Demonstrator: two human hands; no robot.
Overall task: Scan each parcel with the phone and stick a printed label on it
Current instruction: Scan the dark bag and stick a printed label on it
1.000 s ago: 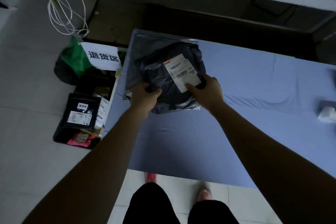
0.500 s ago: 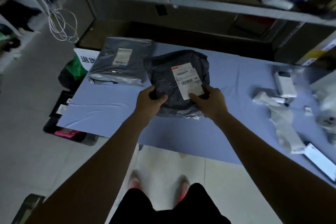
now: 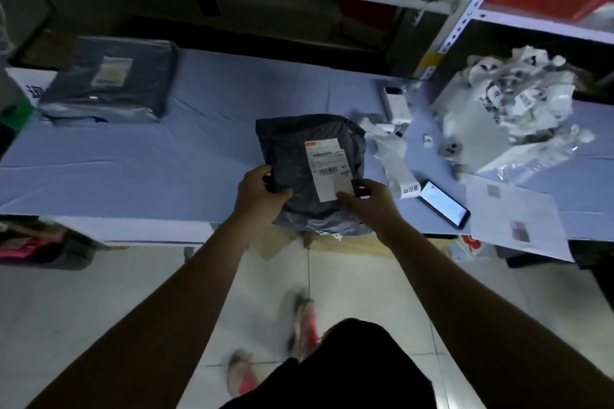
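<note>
- currently left hand (image 3: pixel 262 192) and right hand (image 3: pixel 368 206) each pinch the dark parcel (image 3: pixel 299 156) by its near edge, overhanging the table (image 3: pixel 199 143) front.
- slick bag (soft fill, i judge) could slide off; phone (image 3: pixel 443 202) just beside, easily knocked.

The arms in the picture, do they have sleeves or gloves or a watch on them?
No. The left hand and the right hand wear no gloves. The left arm and the right arm are bare all the way to the picture's edge, so no sleeves show. No watch or bracelet shows on either wrist. It is too dim to tell about rings.
</note>
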